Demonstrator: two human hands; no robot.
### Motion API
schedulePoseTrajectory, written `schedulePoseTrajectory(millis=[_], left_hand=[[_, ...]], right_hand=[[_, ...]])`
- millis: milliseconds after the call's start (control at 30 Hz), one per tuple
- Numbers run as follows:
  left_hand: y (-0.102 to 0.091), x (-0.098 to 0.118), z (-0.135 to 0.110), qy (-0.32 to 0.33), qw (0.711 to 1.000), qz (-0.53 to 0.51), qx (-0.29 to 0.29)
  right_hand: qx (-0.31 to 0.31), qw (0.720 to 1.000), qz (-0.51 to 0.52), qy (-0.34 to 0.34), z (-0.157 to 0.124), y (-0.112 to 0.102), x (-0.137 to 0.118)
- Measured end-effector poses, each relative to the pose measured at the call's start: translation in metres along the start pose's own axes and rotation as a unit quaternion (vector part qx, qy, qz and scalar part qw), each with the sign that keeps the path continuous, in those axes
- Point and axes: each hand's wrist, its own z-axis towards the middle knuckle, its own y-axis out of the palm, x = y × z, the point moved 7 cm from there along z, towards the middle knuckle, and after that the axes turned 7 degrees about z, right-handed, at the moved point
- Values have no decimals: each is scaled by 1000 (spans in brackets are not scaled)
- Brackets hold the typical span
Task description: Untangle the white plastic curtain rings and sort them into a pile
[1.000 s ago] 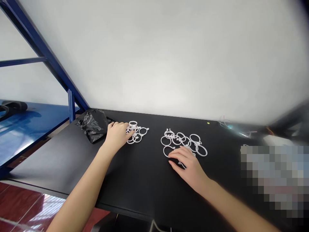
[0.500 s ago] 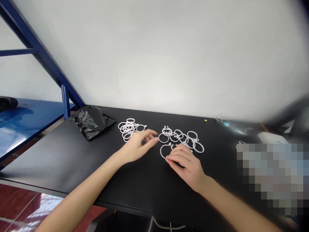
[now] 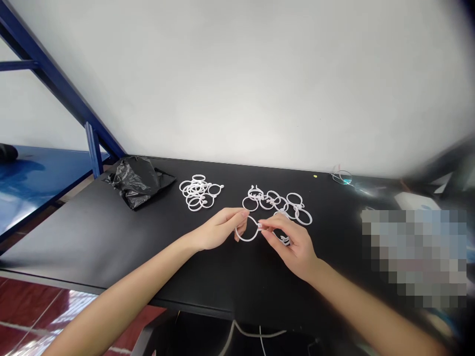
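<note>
A white plastic curtain ring (image 3: 248, 241) is held between both hands just above the black table. The fingers of my left hand (image 3: 218, 230) pinch its left side. At its right side, the fingertips of my right hand (image 3: 295, 242) close on the small clasp, which they partly cover. Beyond my hands lies a loose group of similar white rings (image 3: 273, 203), several with their clasp ends showing; a few more sit partly hidden behind my right hand. Farther left is a tighter heap of white rings (image 3: 197, 189), overlapping one another.
A crumpled black plastic bag (image 3: 143, 183) lies at the table's back left. Eyeglasses (image 3: 343, 178) and a tiny yellow piece (image 3: 315, 176) are near the wall. A blurred-out patch (image 3: 413, 257) covers the right side. Blue metal framing (image 3: 63, 86) rises at left.
My left hand has moved right and taken hold of the ring's left side. The ring is off the table now, with my right hand at its clasp.
</note>
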Motion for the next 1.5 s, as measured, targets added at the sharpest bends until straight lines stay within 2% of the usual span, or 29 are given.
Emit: schedulePoseTrajectory(millis=[133, 233, 300, 367, 433, 500, 600, 700, 833, 967, 1167, 1300, 1400, 1500], left_hand=[[5, -1, 1, -6, 1000, -23, -3], [11, -5, 4, -14, 998, -67, -5], [15, -7, 5, -23, 997, -80, -6], [15, -7, 4, -13, 998, -57, 22], [13, 0, 0, 44, 997, 20, 65], [15, 11, -7, 130, 977, 141, 88], [24, 22, -18, 231, 927, 281, 95], [27, 29, -25, 290, 890, 328, 123], [33, 35, -28, 332, 850, 381, 147], [35, 38, -30, 365, 835, 376, 166], [36, 38, -29, 366, 835, 379, 158], [30, 40, -28, 358, 825, 405, 166], [5, 40, -23, 298, 822, 434, 217], [-41, 32, -20, 171, 790, 488, 329]], right_hand=[[5, 1000, 10, -7, 0, 3, -1], [-5, 999, 1, -42, -2, 9, -8], [14, 998, -9, -64, -4, 9, -11], [40, 996, -20, -74, -6, 7, -13], [58, 995, -24, -76, -7, 4, -14], [66, 994, -15, -84, -7, 2, -17], [55, 994, 18, -92, -8, 4, -24], [29, 995, 63, -68, -12, 11, -26], [15, 991, 132, 11, -20, 21, -16], [4, 979, 195, 66, -24, 26, -9], [-3, 958, 261, 116, -24, 30, -5], [-3, 964, 237, 123, -22, 27, 0], [-14, 986, 128, 109, -16, 19, 6], [-81, 991, -72, 77, -8, 18, 12]])
